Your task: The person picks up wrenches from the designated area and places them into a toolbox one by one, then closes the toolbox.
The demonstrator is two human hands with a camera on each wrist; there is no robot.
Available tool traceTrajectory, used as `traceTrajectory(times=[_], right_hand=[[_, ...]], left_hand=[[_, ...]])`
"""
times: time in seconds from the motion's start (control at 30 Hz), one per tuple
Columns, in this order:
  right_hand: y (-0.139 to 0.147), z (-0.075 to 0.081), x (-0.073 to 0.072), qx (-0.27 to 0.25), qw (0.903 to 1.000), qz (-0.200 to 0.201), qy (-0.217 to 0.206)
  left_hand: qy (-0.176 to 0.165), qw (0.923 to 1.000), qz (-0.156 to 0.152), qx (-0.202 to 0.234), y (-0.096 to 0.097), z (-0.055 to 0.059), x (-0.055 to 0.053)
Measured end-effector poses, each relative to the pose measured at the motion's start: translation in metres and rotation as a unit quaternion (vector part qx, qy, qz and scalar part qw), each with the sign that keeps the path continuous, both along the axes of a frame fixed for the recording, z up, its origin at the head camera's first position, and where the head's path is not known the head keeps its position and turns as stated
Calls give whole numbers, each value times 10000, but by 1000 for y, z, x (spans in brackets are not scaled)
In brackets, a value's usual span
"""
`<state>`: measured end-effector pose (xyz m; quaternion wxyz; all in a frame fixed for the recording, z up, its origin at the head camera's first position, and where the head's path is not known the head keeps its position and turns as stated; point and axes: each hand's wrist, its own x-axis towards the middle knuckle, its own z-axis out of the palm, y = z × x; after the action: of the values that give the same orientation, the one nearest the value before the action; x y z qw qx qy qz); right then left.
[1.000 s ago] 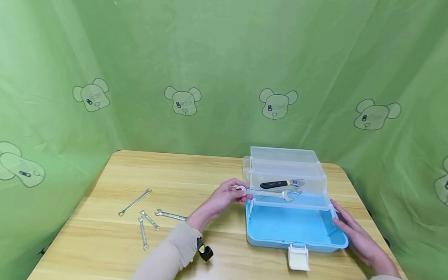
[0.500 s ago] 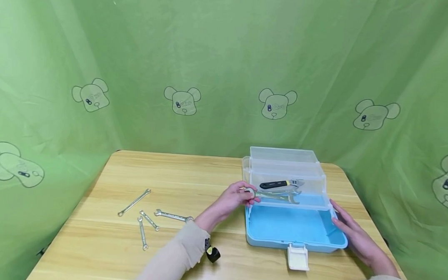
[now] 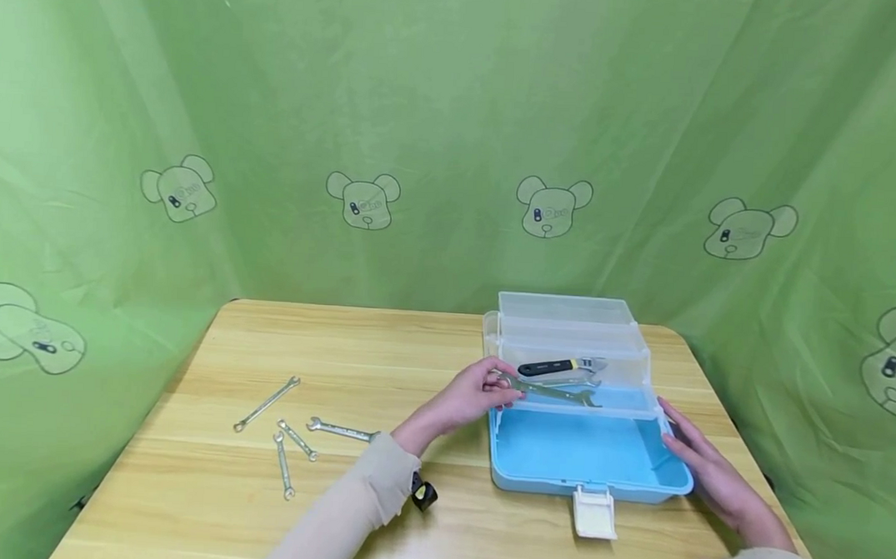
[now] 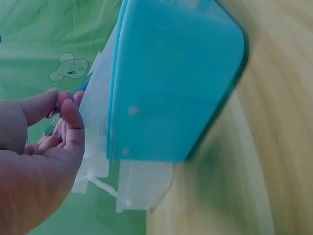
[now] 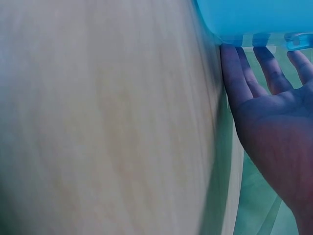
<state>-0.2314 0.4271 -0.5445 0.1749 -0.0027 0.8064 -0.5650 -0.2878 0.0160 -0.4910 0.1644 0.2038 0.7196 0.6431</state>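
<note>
My left hand (image 3: 473, 397) pinches one end of a silver wrench (image 3: 559, 394) between thumb and fingers, at the left side of a clear tray (image 3: 622, 410). The wrench's open jaw points right, over or in the tray; whether it touches the tray bottom I cannot tell. An adjustable wrench (image 3: 549, 368) with a black handle lies in the tray, and another silver wrench (image 3: 580, 384) shows just below it. The tray belongs to an opened blue toolbox (image 3: 529, 486). Against the toolbox's right side rest the straight fingers of my right hand (image 3: 717, 479).
Left on the wooden table (image 3: 183, 501) lie several wrenches: a long one (image 3: 266, 404), two small ones (image 3: 298, 440) and a thicker one (image 3: 342, 430) partly behind my left sleeve. A white latch (image 3: 594, 513) hangs at the toolbox front. Green cloth (image 3: 456, 105) stands behind.
My left hand has moved right and lowered the wrench toward the tray, and the wrench has turned in the fingers. The right hand stays at the toolbox's side.
</note>
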Motion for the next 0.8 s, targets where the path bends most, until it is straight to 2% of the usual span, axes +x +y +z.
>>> traceTrajectory(times=[0.1, 0.2, 0.3, 0.53, 0.8], right_hand=[[0, 1, 0, -16, 10000, 3, 7], [0, 2, 0, -21, 10000, -1, 11], [0, 2, -1, 6, 10000, 5, 8], [-2, 2, -1, -57, 10000, -4, 15], [0, 0, 1, -61, 10000, -21, -43]], left_hand=[[674, 9963, 36, -536, 0, 3, -1], [1382, 9857, 97, -960, 2, 5, -2], [1808, 9766, 177, -1152, 5, 5, -4], [1814, 9731, 362, -1376, 9, 6, -5], [2057, 9609, -33, -1852, 8, 6, -7]])
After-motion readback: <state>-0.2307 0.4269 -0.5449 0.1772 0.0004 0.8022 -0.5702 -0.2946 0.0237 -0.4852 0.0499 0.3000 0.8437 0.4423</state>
